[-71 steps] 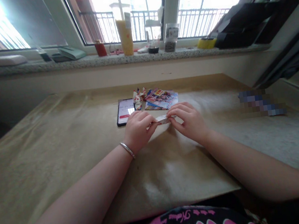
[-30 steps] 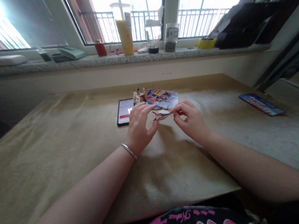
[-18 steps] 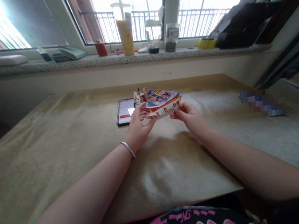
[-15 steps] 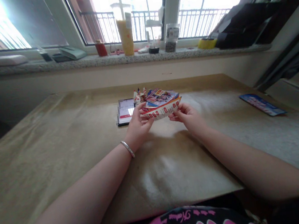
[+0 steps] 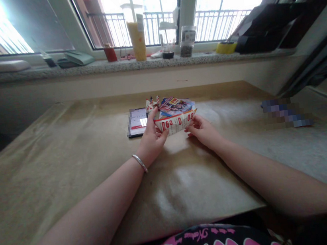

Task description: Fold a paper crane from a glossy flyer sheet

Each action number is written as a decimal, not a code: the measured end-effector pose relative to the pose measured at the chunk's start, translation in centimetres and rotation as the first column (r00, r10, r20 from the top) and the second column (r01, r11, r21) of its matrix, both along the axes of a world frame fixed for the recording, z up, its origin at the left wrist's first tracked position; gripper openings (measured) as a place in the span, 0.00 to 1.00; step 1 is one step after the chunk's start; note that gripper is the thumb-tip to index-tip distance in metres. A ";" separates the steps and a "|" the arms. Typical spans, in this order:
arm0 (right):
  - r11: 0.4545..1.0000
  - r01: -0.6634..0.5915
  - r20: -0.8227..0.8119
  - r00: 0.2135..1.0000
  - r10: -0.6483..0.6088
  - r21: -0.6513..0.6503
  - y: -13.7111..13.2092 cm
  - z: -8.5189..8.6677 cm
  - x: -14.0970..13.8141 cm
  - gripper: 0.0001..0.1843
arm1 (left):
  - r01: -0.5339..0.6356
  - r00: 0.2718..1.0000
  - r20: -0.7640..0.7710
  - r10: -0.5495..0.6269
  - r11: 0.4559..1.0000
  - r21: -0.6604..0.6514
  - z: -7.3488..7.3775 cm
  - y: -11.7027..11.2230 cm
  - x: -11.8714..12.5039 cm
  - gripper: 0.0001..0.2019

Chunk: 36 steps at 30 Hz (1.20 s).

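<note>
L hand (image 5: 154, 135) has the L end of the paper (image 5: 177, 124) pinched, thumb in front. R hand (image 5: 203, 130) grips the R end w/ its fingers. The paper is white w/ red bits, tilted, b/w the 2 hands, on the near side of the bright pile (image 5: 176, 104). Phone (image 5: 138, 121) lies on the table (image 5: 97, 167), L of the pile, w/ folded scraps (image 5: 150, 105) b/w them. Blue pack (image 5: 285, 113) is well off to the R, blurry.
</note>
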State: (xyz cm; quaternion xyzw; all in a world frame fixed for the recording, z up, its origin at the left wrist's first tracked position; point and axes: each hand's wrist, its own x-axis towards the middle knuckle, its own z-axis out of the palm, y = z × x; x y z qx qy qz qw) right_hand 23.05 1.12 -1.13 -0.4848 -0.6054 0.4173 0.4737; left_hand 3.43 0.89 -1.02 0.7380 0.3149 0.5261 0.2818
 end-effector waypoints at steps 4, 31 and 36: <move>0.998 0.029 -0.008 1.000 -0.029 0.051 0.2 -0.1 0.1 0.15 | -0.055 0.998 -0.021 0.055 0.998 -0.023 -0.2 0.2 -0.2 0.37; 0.979 -0.006 0.294 0.954 -0.056 0.205 -0.2 0.0 0.4 0.10 | -0.232 0.891 -0.427 0.151 0.962 -0.146 0.9 -0.4 -0.6 0.06; 0.969 -0.057 0.324 0.946 -0.025 0.239 -0.7 0.3 0.1 0.09 | -0.122 0.916 -0.397 0.053 0.981 -0.151 1.4 -0.8 -0.4 0.10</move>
